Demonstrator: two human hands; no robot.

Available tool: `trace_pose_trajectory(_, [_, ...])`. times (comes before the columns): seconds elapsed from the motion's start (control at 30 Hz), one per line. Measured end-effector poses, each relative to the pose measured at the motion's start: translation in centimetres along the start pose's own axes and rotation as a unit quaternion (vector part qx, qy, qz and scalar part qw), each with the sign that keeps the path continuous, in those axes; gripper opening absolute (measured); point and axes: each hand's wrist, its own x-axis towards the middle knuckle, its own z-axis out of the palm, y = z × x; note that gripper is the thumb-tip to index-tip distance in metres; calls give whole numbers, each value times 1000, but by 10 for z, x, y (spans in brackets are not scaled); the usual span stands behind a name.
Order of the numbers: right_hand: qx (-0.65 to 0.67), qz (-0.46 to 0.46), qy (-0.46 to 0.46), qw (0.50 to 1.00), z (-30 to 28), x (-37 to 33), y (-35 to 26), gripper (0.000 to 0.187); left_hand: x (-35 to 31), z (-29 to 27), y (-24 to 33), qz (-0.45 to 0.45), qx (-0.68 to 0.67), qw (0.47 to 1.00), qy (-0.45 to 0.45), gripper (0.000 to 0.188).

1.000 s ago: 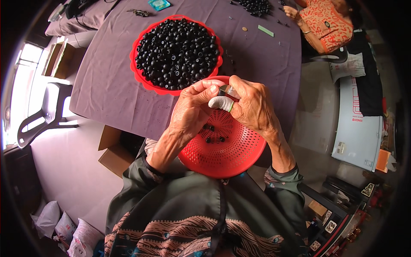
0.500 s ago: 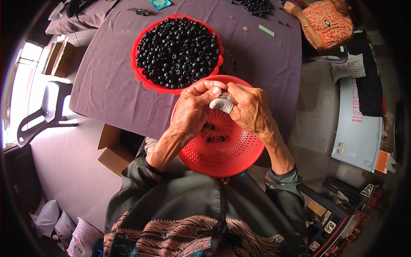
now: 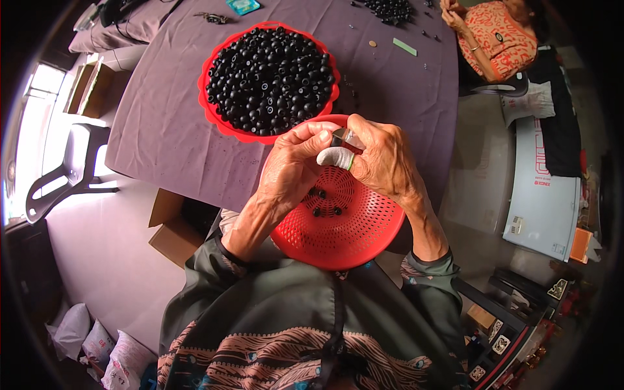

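Note:
Over a red perforated basket [image 3: 364, 227] on my lap, my two hands meet fingertip to fingertip. My left hand [image 3: 286, 162] is closed in a pinch, and what lies between its thumb and finger is too small to make out. In my right hand [image 3: 387, 159], closed as well, is a small shiny metal blade [image 3: 338, 138] directed at the left fingertips. A white knitted finger cover [image 3: 335, 157] with a green edge sits on the right thumb. Several black bead-like pieces [image 3: 317, 212] lie at the bottom of the basket, below my hands.
Beyond my hands, a scalloped red tray [image 3: 203, 91] heaped with black pieces [image 3: 270, 78] stands on the purple tablecloth [image 3: 169, 130]. Another black pile [image 3: 389, 9] lies farther off, near a person in orange [image 3: 497, 39]. A cardboard box [image 3: 175, 237] and a dark chair [image 3: 75, 162] are at the left.
My right fingers have lifted slightly away from the left ones, uncovering more of the blade. The other person's hands have risen off the table and come together.

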Motion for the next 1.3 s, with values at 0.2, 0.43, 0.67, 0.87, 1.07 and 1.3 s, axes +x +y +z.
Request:
trace_pose_trajectory(0.2, [-22,-2,1,1000,3,-1,-1,57,0,-1,0,6,2,1000,4,13])
trace_pose_trajectory(0.43, [-43,-2,-5,999,8,-8,5,53,-2,-4,-2,19,18,1000,-9,13])
trace_pose_trajectory(0.67, [-47,-23,8,999,9,-14,4,51,-4,-1,-5,-1,22,1000,11,12])
trace_pose_trajectory(0.87, [-1,15,8,1000,2,-14,8,55,-3,-7,-5,-28,-43,998,-31,14])
trace_pose_trajectory(1.07, [1,33,-30,999,1,-11,3,56,-4,-4,-6,-50,-27,998,8,13])
trace_pose_trajectory(1.3, [-17,18,-26,999,6,-12,6,54,-4,-5,-7,-22,18,999,16,13])
